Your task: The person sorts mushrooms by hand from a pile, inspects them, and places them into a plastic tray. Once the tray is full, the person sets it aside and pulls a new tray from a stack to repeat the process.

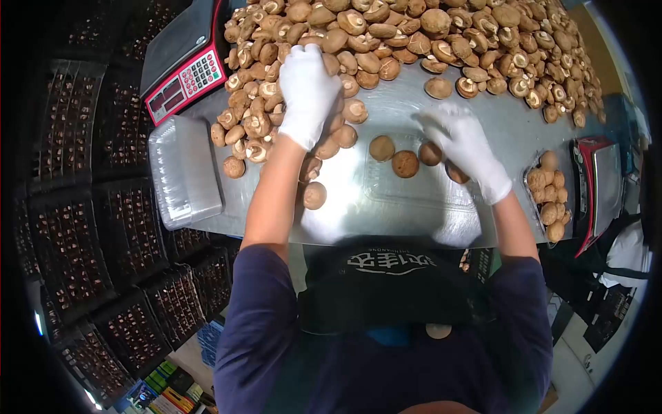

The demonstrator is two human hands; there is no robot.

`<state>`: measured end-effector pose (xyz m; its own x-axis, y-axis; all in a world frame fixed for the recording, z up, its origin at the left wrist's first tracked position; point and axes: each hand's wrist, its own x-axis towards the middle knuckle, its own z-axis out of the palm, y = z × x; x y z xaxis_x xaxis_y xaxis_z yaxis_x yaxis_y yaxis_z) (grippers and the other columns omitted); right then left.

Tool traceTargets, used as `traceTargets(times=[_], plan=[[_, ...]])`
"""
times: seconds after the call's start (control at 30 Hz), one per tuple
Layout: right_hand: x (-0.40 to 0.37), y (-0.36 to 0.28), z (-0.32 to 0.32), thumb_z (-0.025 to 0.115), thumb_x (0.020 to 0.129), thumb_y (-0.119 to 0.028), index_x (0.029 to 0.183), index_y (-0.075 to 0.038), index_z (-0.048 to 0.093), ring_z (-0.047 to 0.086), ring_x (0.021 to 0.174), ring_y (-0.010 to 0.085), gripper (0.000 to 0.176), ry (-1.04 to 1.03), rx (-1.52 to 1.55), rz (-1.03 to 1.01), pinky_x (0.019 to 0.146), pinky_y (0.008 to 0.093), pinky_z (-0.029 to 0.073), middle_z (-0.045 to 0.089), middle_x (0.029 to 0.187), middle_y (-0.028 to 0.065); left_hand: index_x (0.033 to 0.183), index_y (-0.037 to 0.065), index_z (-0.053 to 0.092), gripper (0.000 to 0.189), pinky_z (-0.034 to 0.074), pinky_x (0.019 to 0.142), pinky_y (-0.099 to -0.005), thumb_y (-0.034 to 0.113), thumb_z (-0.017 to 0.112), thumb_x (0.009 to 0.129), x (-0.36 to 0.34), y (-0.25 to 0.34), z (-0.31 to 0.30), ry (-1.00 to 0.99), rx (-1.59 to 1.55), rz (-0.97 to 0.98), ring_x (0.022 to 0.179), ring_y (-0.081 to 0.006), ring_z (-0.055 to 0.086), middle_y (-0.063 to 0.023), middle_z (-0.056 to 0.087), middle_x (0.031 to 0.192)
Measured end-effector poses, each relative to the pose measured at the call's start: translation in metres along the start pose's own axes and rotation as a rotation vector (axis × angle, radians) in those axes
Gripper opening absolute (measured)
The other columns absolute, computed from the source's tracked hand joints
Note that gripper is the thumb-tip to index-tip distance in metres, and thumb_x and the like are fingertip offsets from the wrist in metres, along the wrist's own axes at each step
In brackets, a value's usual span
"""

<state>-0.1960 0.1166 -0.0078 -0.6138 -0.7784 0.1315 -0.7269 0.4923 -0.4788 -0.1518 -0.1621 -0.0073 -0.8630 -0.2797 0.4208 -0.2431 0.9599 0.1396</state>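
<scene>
A big heap of brown mushrooms (414, 34) covers the far part of a metal table (510, 124). My left hand (307, 90), in a white glove, lies palm down on the heap's left side with fingers bent into the mushrooms; its grip is hidden. My right hand (463, 141), also gloved and blurred, hovers with fingers spread over a clear plastic tray (414, 196) in front of me. It touches or nearly touches a mushroom (430, 153) there. Two more mushrooms (405, 164) lie in that tray, and one loose mushroom (314, 196) sits to its left.
A stack of clear trays (183, 172) and a scale with a red keypad (185, 76) stand on the left. A tray filled with mushrooms (548, 196) and a second scale (598, 183) are on the right. Black crates (76, 207) line the left; a person's white sleeve (626, 254) shows at far right.
</scene>
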Motion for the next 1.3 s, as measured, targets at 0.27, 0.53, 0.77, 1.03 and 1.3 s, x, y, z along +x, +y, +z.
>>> traceTargets(times=[0.27,0.53,0.77,1.03,1.3], plan=[[0.122,0.017,0.056,0.066,0.081,-0.028,0.114,-0.003,0.059,0.062,0.094,0.0333,0.042,0.037,-0.386,0.092,0.083,0.0435,0.051,0.062,0.108,0.0146,0.119,-0.001,0.055,0.039,0.051,0.083,-0.0274,0.009,0.067,0.083,-0.055,0.031,-0.05,-0.134,-1.01,-0.309,0.096,-0.0142,0.062,-0.0097,0.065,0.105],[0.033,0.012,0.0,0.067,0.077,-0.032,0.11,-0.005,0.062,0.061,0.102,0.0309,0.044,0.158,0.147,0.27,0.088,0.0422,0.048,0.063,0.109,0.0154,0.122,-0.005,0.057,0.031,0.046,0.09,-0.0255,0.007,0.05,0.095,-0.093,0.045,-0.058,-0.346,-1.559,-0.563,0.1,-0.0129,0.06,-0.0082,0.064,0.113],[-0.079,-0.019,0.002,0.076,0.068,-0.019,0.11,-0.011,0.061,0.056,0.106,0.0219,0.046,0.071,-0.195,0.007,0.092,0.0375,0.039,0.06,0.104,0.0038,0.124,-0.007,0.052,0.032,0.048,0.09,-0.0275,0.004,0.055,0.094,-0.118,0.068,-0.056,-0.348,-1.709,-0.564,0.102,-0.0154,0.062,-0.0137,0.065,0.112],[-0.073,-0.05,-0.013,0.076,0.069,-0.012,0.108,-0.009,0.065,0.06,0.094,0.0238,0.04,0.278,0.163,0.01,0.082,0.0357,0.046,0.063,0.094,0.0046,0.126,0.001,0.053,0.049,0.051,0.082,-0.0266,0.002,0.07,0.08,-0.135,0.094,-0.071,-0.357,-1.507,-0.483,0.102,-0.0122,0.056,-0.0091,0.061,0.113],[-0.065,-0.05,-0.01,0.076,0.066,-0.006,0.093,-0.005,0.07,0.061,0.074,0.0225,0.027,0.328,0.524,-0.158,0.066,0.0325,0.047,0.066,0.087,0.0066,0.125,0.001,0.053,0.053,0.049,0.084,-0.0256,-0.001,0.072,0.076,-0.134,0.095,-0.082,-0.436,-1.436,-0.334,0.101,-0.0132,0.057,-0.0105,0.062,0.113]])
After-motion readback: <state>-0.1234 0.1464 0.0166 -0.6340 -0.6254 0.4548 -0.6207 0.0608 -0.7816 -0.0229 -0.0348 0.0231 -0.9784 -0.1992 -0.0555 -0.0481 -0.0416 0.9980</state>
